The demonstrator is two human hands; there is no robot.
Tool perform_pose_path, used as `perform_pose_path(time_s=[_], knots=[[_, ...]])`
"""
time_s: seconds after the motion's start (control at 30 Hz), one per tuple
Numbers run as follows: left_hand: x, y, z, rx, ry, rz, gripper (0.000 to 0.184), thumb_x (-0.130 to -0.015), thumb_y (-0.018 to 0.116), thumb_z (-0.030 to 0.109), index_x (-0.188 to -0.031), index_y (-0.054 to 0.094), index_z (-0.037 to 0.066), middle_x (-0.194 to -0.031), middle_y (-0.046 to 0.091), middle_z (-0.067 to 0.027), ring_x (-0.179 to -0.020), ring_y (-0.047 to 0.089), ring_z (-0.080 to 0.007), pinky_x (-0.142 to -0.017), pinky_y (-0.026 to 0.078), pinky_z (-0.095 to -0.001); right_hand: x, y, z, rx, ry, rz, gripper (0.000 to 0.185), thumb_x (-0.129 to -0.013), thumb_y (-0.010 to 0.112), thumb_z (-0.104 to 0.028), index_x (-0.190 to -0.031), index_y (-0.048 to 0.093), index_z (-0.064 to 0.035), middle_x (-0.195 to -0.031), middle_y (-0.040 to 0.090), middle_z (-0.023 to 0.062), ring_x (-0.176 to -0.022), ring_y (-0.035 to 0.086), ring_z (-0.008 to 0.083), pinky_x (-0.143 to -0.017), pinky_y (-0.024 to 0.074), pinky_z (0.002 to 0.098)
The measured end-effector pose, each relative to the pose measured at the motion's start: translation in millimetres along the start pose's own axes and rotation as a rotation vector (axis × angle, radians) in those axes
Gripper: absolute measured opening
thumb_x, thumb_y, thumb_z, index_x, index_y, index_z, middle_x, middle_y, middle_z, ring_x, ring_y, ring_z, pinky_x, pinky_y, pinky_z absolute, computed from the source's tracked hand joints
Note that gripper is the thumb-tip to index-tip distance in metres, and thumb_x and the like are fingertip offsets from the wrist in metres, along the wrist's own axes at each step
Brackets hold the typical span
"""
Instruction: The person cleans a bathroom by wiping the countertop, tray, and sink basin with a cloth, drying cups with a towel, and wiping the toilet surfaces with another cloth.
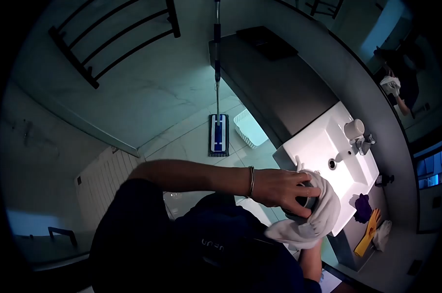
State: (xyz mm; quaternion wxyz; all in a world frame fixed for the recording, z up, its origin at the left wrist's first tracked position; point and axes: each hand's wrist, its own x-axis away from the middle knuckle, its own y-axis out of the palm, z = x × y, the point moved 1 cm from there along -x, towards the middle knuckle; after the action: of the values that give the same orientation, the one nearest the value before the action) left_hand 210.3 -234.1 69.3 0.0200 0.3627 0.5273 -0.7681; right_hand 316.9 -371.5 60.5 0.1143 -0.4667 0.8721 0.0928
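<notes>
My left hand (277, 188), with a bracelet at its wrist, has its fingers curled over a dark round object (306, 199) above the front edge of the white sink (304, 146). A white cloth (326, 207) wraps around the far side of this object and hangs below it. From the bottom, my right forearm (311, 261) reaches up to the cloth, which covers my right hand, so its fingers are hidden. What the dark object is cannot be made out.
A light cup (354, 129) stands beside the faucet (365, 144). Purple cloth (363, 208), a yellow glove (368, 233) and a whitish cloth (382, 235) lie right of the sink. On the floor are a blue mop (218, 136) and a white basket (249, 128).
</notes>
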Motion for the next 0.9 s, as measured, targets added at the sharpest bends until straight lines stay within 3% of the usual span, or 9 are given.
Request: perform_pose_path(time_s=[0.13, 0.23, 0.27, 0.3, 0.37, 0.53, 0.73, 0.8, 0.9], knots=[[-0.4, -34.9, -16.2, -0.036, -0.053, 0.162, 0.046, -0.073, 0.072, 0.017, -0.112, 0.052, 0.03, -0.128, 0.043, -0.0115, -0.109, 0.053, -0.0379, -0.078, 0.058, -0.0382, -11.8, 17.8, -17.4, 0.07, -0.142, 0.053, 0.078, -0.089, 0.054, -0.044, -0.143, 0.02, 0.0, -0.143, 0.032, 0.0144, -0.13, 0.034, 0.0281, -0.107, 0.0301, 0.0384], [-11.3, -63.6, -24.5, 0.205, -0.164, 0.616, 0.071, -0.059, 0.081, 0.016, -0.123, 0.051, 0.018, -0.132, 0.044, -0.0113, -0.112, 0.054, -0.0319, -0.086, 0.052, -0.038, -32.9, 34.5, -25.4, 0.153, -0.283, 0.149, 0.079, -0.089, 0.055, -0.045, -0.143, 0.02, 0.0002, -0.143, 0.032, 0.0143, -0.13, 0.033, 0.028, -0.107, 0.03, 0.0383], [-13.2, -71.5, -26.9, 0.262, -0.181, 0.723, 0.075, -0.063, 0.081, 0.018, -0.129, 0.045, 0.011, -0.136, 0.042, -0.0131, -0.119, 0.051, -0.0293, -0.093, 0.048, -0.04, -44.1, 43.4, -29.0, 0.181, -0.343, 0.19, 0.079, -0.089, 0.055, -0.045, -0.143, 0.02, 0.0002, -0.143, 0.032, 0.0143, -0.13, 0.033, 0.028, -0.107, 0.0299, 0.0383], [-8.7, -75.4, -27.5, 0.72, -0.327, 0.76, 0.075, -0.066, 0.081, 0.021, -0.129, 0.044, 0.007, -0.137, 0.042, -0.0155, -0.12, 0.05, -0.0284, -0.096, 0.045, -0.0402, -57.9, 54.1, -30.7, 0.209, -0.399, 0.228, 0.079, -0.089, 0.055, -0.045, -0.144, 0.02, 0.0003, -0.143, 0.032, 0.0143, -0.13, 0.033, 0.028, -0.107, 0.0299, 0.0382], [-2.8, -26.4, -64.5, 0.671, -0.259, 1.118, 0.074, -0.067, 0.082, 0.027, -0.127, 0.045, 0.002, -0.13, 0.047, -0.0173, -0.116, 0.053, -0.0274, -0.094, 0.046, -0.0364, -88.4, 79.7, -32.6, 0.262, -0.503, 0.304, 0.08, -0.088, 0.055, -0.045, -0.144, 0.02, 0.0004, -0.143, 0.032, 0.0143, -0.13, 0.033, 0.028, -0.107, 0.0298, 0.0382], [75.5, -110.2, -110.3, 0.857, -0.488, 0.818, 0.075, -0.067, 0.082, 0.029, -0.126, 0.045, 0.0, -0.128, 0.049, -0.0175, -0.114, 0.053, -0.027, -0.094, 0.046, -0.0357, -164.9, 152.6, -22.6, 0.366, -0.663, 0.452, 0.081, -0.088, 0.056, -0.045, -0.144, 0.02, 0.0008, -0.143, 0.031, 0.0142, -0.131, 0.033, 0.0279, -0.107, 0.0297, 0.038], [101.1, -167.5, -146.6, 0.811, -0.459, 0.682, 0.076, -0.067, 0.082, 0.03, -0.125, 0.045, -0.001, -0.125, 0.05, -0.0176, -0.113, 0.054, -0.0265, -0.093, 0.046, -0.0349, -201.3, 207.3, 4.9, 0.306, -0.588, 0.505, 0.078, -0.09, 0.05, -0.049, -0.144, 0.023, -0.0003, -0.147, 0.027, 0.0134, -0.133, 0.031, 0.0276, -0.109, 0.0269, 0.0397], [102.7, -178.2, -151.7, 0.782, -0.439, 0.646, 0.076, -0.067, 0.082, 0.031, -0.125, 0.045, -0.002, -0.125, 0.051, -0.0177, -0.112, 0.054, -0.0264, -0.093, 0.046, -0.0346, -203.2, 212.4, 10.0, 0.094, -0.582, 0.507, 0.064, -0.095, 0.045, -0.043, -0.139, 0.031, 0.0022, -0.141, 0.036, 0.0155, -0.128, 0.038, 0.0259, -0.106, 0.0315, 0.0394], [99.2, -185.4, -164.0, 0.809, -0.473, 0.598, 0.077, -0.067, 0.082, 0.032, -0.125, 0.045, -0.003, -0.123, 0.052, -0.0178, -0.111, 0.055, -0.0262, -0.093, 0.046, -0.0342, -206.1, 218.0, 4.6, 0.14, -0.602, 0.469, 0.062, -0.097, 0.037, -0.046, -0.136, 0.035, 0.0016, -0.138, 0.039, 0.0153, -0.125, 0.042, 0.0246, -0.105, 0.0341, 0.0391]])
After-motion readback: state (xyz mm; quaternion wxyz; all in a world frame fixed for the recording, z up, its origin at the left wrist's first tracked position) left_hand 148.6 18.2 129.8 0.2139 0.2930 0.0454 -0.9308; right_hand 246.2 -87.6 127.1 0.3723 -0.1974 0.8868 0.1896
